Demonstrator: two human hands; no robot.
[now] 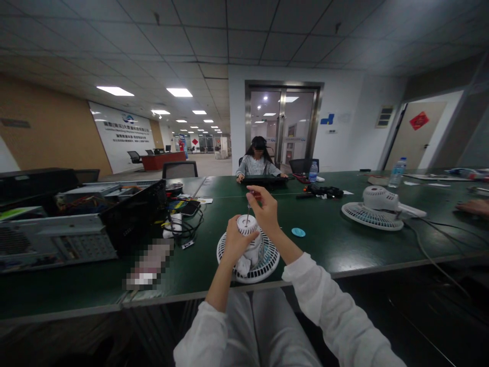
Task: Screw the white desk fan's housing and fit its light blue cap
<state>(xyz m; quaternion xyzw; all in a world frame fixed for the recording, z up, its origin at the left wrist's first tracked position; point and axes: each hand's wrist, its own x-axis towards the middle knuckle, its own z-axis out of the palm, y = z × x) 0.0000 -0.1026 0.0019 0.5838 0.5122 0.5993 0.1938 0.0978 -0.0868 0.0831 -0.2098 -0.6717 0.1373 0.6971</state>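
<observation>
A small white fan [250, 257] lies face down on the green table [336, 244] near its front edge, with the round motor housing [247, 224] pointing up. My left hand [234, 242] is wrapped round that housing. My right hand [264, 208] pinches a thin screwdriver [248, 213] with a red handle, held upright with its tip on top of the housing. A small blue round cap [298, 232] lies on the table just right of the fan.
A second white fan [376, 209] lies to the right with its cable trailing. An open computer case [57, 229] and tangled cables [183, 224] stand at the left. A person [257, 160] sits across the table at a keyboard. Water bottles [397, 173] stand at the back right. Someone else's hand [471, 206] rests at the far right.
</observation>
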